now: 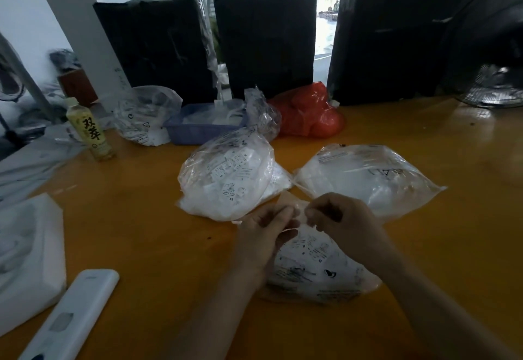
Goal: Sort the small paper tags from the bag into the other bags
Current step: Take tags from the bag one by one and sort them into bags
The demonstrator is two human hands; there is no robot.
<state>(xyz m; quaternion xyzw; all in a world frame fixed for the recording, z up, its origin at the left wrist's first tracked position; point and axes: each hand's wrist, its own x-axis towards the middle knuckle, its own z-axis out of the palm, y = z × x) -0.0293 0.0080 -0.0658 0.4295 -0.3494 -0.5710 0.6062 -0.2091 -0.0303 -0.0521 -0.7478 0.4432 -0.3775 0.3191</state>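
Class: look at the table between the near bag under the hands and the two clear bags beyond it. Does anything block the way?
Nothing visible does. Both hands pinch the near bag at its top; the two clear bags lie just beyond.

Bottle [90,130] reads "双萃"; middle bag [226,181] "XS"

A: Table [141,232] is showing orange-yellow, red bag [308,113] sitting at back.
B: Clear bags [226,178] are showing white tags [223,173] with black print. Tray [195,130] is looking blue-purple, boxes [266,37] black, bottle [90,130] yellow.
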